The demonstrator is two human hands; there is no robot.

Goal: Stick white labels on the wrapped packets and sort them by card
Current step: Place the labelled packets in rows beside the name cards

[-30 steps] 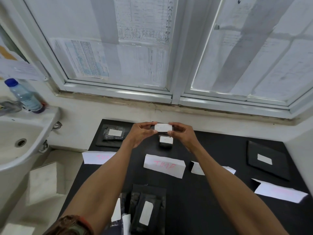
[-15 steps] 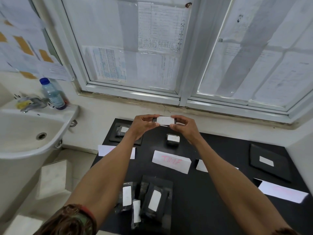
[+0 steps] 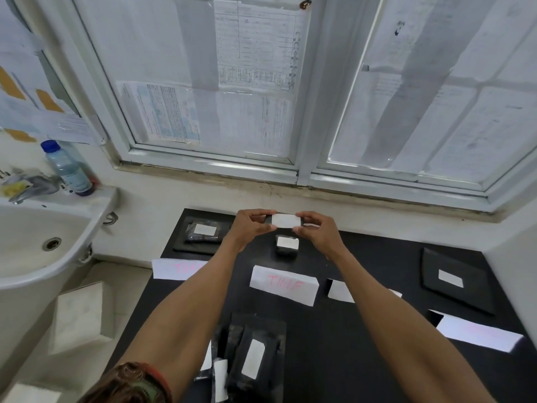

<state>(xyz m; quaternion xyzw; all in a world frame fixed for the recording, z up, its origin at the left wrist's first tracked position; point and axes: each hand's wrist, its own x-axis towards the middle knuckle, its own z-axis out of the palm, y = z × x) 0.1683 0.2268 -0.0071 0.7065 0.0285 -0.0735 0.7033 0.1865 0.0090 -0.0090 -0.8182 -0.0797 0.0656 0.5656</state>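
Both my hands hold one small dark wrapped packet with a white label on its face, lifted above the far middle of the black table. My left hand pinches its left end and my right hand pinches its right end. Just below it a labelled packet lies behind the middle white card with pink writing. Another labelled packet lies at the far left behind a second card. A flat labelled packet lies at the right, behind a third card. Several packets lie near the front edge.
A white sink with a tap stands left of the table, and a plastic bottle with a blue cap sits on its rim. A windowsill and paper-covered window run along the back. A further white card shows between my forearms.
The view has shifted, so the sink shows further in. My hands still hold the labelled packet, now a little higher above the one on the table.
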